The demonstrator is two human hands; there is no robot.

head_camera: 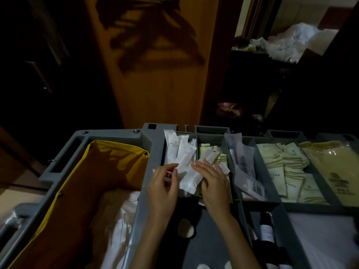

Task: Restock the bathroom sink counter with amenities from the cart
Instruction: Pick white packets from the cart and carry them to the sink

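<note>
White sachets (180,156) are still on the cart (151,144), standing on end in the far-left slot of the grey divider tray, a few fanned out and leaning toward the next slot. The left hand (165,183) has its fingers curled, thumb and fingertips pinching the lower edge of one or two sachets, probably counting off a set. The right hand (211,181) is unclenched, fingers fairly straight and laid flat over the loose sachets and the pale green packets (219,154) beside them. It looks like it's pinning the pile so only the pinched ones lift, though I can't tell if anything is tucked under the palm. The slots further right hold translucent packets (242,162), cream packets (287,166) and large beige packets (334,167); sorting by type makes for quick picking. Dark bottles (267,232) lie in the near bin. The yellow bag (108,167) on the left holds white linen (124,220), kept apart from clean stock. A wooden door (155,74) stands behind. The sink counter is not in view, so my read is early in the task: still gathering, nothing placed yet. The light is dim and the labels are unreadable.
</note>
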